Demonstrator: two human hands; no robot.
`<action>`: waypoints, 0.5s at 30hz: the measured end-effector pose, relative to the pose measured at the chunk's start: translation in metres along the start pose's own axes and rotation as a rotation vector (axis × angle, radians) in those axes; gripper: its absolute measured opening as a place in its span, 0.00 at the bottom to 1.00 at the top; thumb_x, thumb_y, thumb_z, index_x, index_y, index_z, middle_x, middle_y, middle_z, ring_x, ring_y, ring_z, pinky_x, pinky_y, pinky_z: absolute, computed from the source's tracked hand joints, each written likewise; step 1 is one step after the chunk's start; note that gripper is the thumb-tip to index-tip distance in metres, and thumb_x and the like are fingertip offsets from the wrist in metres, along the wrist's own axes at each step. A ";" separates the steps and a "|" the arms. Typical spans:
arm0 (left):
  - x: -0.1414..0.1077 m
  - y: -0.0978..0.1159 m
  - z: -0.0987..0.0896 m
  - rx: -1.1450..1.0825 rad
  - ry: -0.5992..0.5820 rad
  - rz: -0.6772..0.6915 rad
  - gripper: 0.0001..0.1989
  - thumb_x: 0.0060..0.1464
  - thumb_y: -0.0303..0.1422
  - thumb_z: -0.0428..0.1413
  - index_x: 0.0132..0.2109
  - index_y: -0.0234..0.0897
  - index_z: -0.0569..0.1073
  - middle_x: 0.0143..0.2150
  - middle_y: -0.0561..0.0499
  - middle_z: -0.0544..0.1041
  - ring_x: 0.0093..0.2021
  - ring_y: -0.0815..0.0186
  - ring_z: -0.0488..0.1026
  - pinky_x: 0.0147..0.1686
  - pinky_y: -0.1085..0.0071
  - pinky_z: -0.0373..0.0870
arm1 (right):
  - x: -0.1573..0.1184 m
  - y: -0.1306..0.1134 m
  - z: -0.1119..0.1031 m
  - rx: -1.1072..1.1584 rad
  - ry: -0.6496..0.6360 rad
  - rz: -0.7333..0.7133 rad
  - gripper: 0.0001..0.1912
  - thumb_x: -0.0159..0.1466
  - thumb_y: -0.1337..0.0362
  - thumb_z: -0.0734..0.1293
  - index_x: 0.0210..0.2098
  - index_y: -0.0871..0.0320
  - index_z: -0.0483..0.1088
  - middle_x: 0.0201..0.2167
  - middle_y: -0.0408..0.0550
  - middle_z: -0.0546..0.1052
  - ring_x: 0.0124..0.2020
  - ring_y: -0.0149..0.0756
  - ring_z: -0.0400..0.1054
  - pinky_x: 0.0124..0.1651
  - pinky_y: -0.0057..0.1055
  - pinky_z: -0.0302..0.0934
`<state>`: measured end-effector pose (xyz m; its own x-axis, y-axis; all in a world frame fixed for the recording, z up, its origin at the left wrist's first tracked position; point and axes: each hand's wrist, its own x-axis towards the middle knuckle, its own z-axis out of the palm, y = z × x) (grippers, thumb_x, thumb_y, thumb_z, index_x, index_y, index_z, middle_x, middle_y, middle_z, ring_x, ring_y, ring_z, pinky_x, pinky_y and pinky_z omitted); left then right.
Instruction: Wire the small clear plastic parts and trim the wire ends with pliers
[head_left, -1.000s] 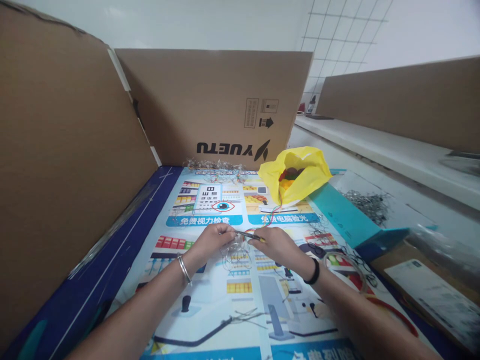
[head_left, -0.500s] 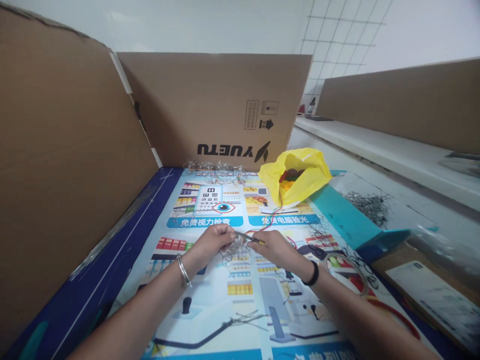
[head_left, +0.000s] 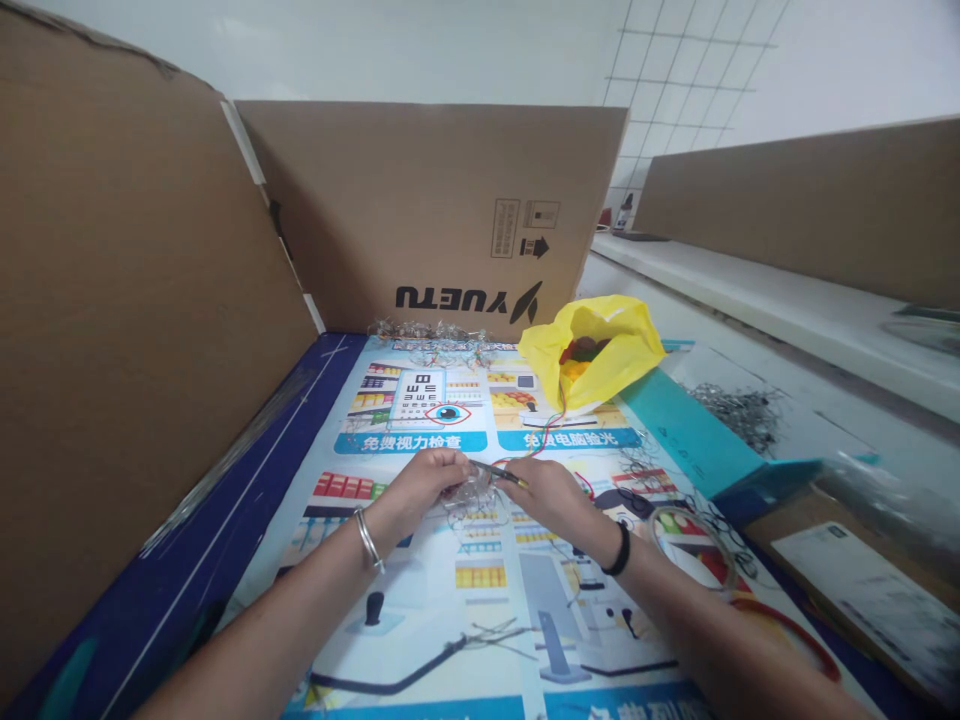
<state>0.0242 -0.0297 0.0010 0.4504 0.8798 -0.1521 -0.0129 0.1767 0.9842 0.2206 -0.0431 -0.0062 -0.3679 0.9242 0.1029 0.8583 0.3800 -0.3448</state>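
Observation:
My right hand (head_left: 551, 492) is closed around a slim dark tool with a yellow end (head_left: 495, 471); its exact kind cannot be made out. The tool's tip reaches left to the fingers of my left hand (head_left: 427, 482). Those fingers are pinched at the top of a tangle of fine, shiny wire (head_left: 474, 492), which hangs just below the tool. Thin red and green wires (head_left: 544, 440) run from a yellow bag (head_left: 589, 350) down to my right hand. What exactly lies between the left fingertips is hidden.
A printed poster (head_left: 420, 610) covers the table. Cut dark wire ends (head_left: 491, 637) lie near the front, and another wire tangle (head_left: 435, 335) at the back. Cardboard panels (head_left: 435, 200) stand behind and left. To the right are coiled wire (head_left: 694, 540), an open box (head_left: 862, 580) and a wire heap (head_left: 739, 415).
Both hands stay almost in place with the same hold. The tool and the wire tangle under it have shifted only very slightly.

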 end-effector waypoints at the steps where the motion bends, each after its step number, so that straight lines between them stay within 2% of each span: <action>1: 0.000 0.000 0.000 0.011 0.006 0.011 0.07 0.44 0.32 0.55 0.24 0.32 0.66 0.18 0.58 0.59 0.19 0.76 0.53 0.21 0.76 0.47 | 0.000 0.000 0.000 -0.021 0.008 -0.003 0.15 0.63 0.55 0.57 0.33 0.56 0.70 0.30 0.45 0.75 0.32 0.33 0.67 0.30 0.25 0.51; 5: 0.000 0.002 0.002 0.057 0.052 0.027 0.06 0.44 0.31 0.54 0.25 0.33 0.66 0.18 0.59 0.59 0.19 0.77 0.52 0.20 0.77 0.47 | -0.001 -0.002 -0.003 -0.101 0.042 0.003 0.14 0.63 0.55 0.57 0.35 0.56 0.70 0.32 0.46 0.75 0.34 0.34 0.68 0.32 0.25 0.52; 9: 0.000 0.002 0.003 0.084 0.058 0.013 0.06 0.44 0.31 0.54 0.25 0.33 0.66 0.17 0.59 0.59 0.18 0.76 0.53 0.20 0.77 0.47 | -0.002 -0.003 -0.006 -0.144 0.010 0.011 0.15 0.64 0.55 0.56 0.36 0.56 0.70 0.33 0.46 0.75 0.35 0.34 0.68 0.32 0.25 0.53; 15: 0.001 0.001 0.002 0.052 0.063 -0.018 0.08 0.44 0.34 0.55 0.26 0.32 0.67 0.18 0.58 0.61 0.18 0.76 0.55 0.21 0.77 0.50 | -0.001 -0.001 -0.008 -0.106 0.001 0.016 0.13 0.63 0.56 0.58 0.34 0.55 0.70 0.30 0.44 0.75 0.31 0.33 0.68 0.29 0.25 0.50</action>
<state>0.0263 -0.0300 0.0020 0.3934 0.9028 -0.1738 0.0423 0.1710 0.9844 0.2230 -0.0446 0.0018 -0.3536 0.9302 0.0987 0.8972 0.3672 -0.2453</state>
